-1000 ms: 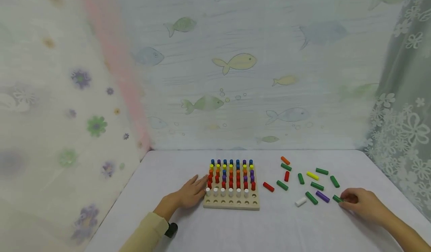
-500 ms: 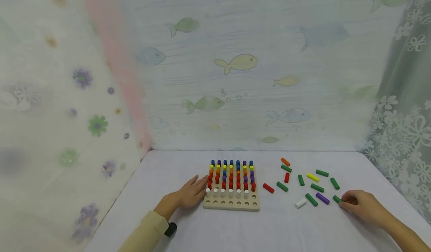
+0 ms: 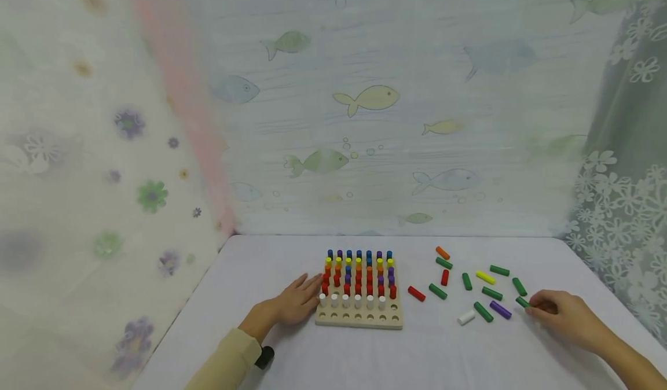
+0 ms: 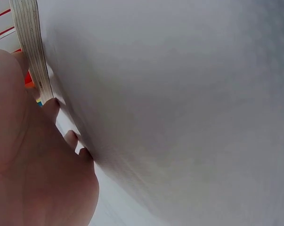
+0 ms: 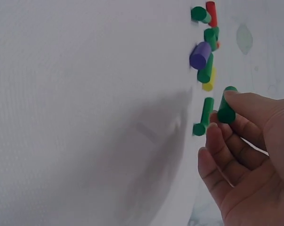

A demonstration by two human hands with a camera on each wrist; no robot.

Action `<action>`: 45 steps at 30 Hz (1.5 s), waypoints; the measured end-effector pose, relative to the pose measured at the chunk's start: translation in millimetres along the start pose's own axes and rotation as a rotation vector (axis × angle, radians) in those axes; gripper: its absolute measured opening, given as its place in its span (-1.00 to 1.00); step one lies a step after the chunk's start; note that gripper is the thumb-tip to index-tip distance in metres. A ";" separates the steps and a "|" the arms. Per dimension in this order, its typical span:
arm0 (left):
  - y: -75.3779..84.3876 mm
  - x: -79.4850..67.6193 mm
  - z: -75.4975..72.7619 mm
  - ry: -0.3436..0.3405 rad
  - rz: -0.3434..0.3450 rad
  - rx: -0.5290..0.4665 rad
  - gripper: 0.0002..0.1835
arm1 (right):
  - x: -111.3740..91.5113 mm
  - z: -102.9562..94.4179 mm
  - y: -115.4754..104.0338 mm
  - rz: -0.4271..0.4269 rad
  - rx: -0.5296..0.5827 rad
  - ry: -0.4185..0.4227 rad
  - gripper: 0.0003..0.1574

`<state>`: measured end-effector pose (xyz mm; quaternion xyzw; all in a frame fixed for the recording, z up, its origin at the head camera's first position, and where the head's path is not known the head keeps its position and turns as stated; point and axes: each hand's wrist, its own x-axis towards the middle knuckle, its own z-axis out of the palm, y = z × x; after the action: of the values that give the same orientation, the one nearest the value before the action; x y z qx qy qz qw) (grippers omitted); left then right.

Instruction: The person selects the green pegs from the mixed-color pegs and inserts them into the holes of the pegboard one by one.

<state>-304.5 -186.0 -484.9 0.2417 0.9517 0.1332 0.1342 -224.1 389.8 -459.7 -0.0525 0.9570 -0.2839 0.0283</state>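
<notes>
At the right of the table, my right hand (image 3: pixel 570 319) pinches a green peg (image 5: pixel 226 107) between thumb and fingers. The peg is held a little above the white cloth, and its shadow falls below it in the right wrist view. My left hand (image 3: pixel 298 301) lies with fingers extended against the left side of a wooden pegboard (image 3: pixel 359 322). The board's layered edge (image 4: pixel 31 42) shows beside the fingers in the left wrist view. Rows of blue, yellow, orange, red, purple and white pegs stand in it. The front row of holes is bare.
Several loose pegs lie right of the board: green (image 3: pixel 483 312), purple (image 3: pixel 500 309), yellow (image 3: pixel 485 277), white (image 3: pixel 466 317), red (image 3: pixel 416 293) and orange (image 3: pixel 442 253). A fish-patterned cloth wall (image 3: pixel 365 164) closes the table's back; a lace curtain (image 3: pixel 625 205) hangs at the right.
My right hand has raised the green peg slightly from the table. The left hand keeps its place by the board. The head view has shifted a little.
</notes>
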 end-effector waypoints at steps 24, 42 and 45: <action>-6.0 5.3 0.8 0.004 0.011 0.051 -0.33 | -4.5 -3.0 -45.7 -0.117 -0.013 0.189 -0.70; -4.8 3.4 2.0 -0.020 -0.004 0.078 -0.32 | -2.8 13.1 -78.6 -0.171 0.055 0.229 -0.72; -2.9 3.0 -0.8 -0.024 -0.003 0.077 -0.33 | -1.7 16.6 -84.7 -0.192 0.067 0.232 -0.75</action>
<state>-308.6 -187.2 -485.7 0.2469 0.9548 0.0935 0.1366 -213.9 310.5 -427.2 -0.1094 0.9345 -0.3210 -0.1082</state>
